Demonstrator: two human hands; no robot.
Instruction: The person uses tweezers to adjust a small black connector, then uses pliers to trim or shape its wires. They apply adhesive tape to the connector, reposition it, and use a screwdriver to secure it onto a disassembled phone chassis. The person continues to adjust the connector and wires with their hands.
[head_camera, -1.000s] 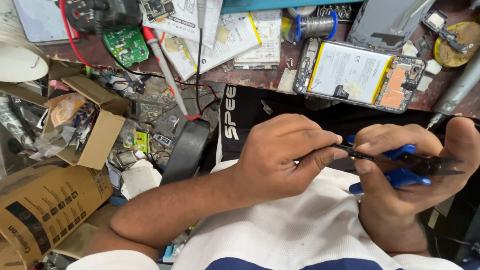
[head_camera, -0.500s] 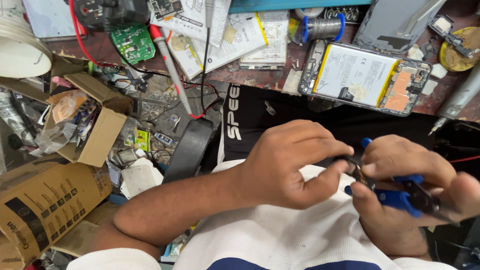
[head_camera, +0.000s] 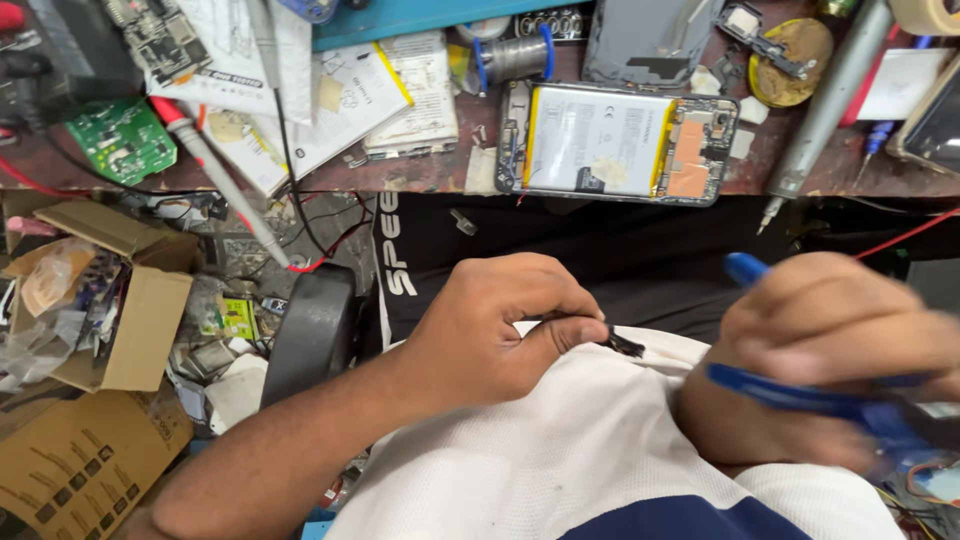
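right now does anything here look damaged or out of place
Yes: the phone at the bench edge lies with its back off, battery and boards bare. The left hand pinches a frayed black wire end; the blurred right hand grips blue-handled pliers.

Even bright light, right hand (head_camera: 840, 350) motion-blurred (rest sharp).

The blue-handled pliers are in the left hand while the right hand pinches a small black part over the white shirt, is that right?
Not quite: the hands are swapped. The head view shows the blue-handled pliers gripped in the right hand, blurred, while the left hand pinches the small black part over the white shirt.
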